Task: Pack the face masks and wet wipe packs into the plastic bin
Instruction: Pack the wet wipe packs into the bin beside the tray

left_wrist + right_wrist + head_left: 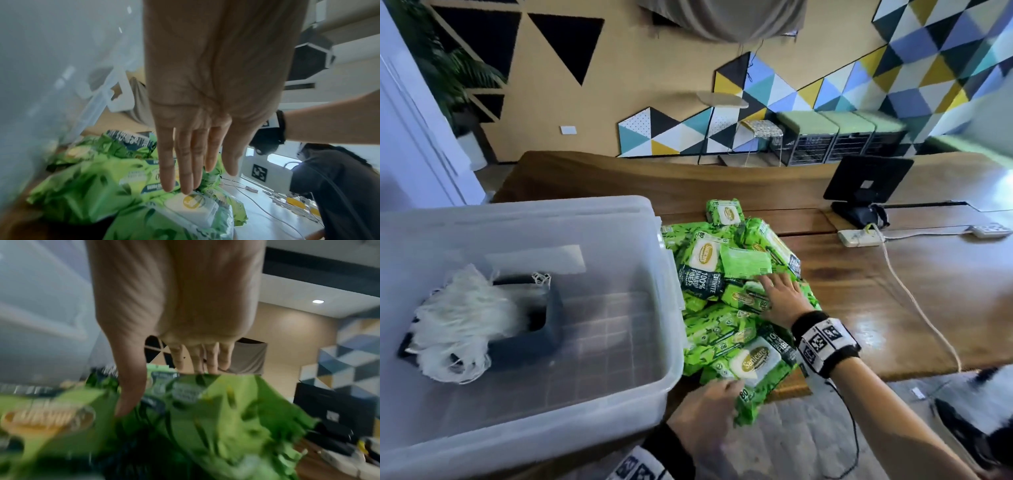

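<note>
A heap of green wet wipe packs (pixel 736 294) lies on the wooden table (pixel 928 281) right of the clear plastic bin (pixel 661 342). Inside the bin sits a bundle of black face masks with white ear loops (pixel 482 318). My left hand (pixel 709 401) reaches with straight fingers (pixel 185 170) onto the nearest pack (pixel 753 363) at the table's front edge (pixel 193 204). My right hand (pixel 782 294) lies flat with spread fingers (pixel 211 360) on top of the heap (pixel 216 402). Neither hand holds anything.
A black monitor on a stand (pixel 866 188) and a white power strip with a cable (pixel 859 237) are at the table's back right. Another person in a dark shirt (pixel 337 186) is beyond the table. Carpet lies below the front edge.
</note>
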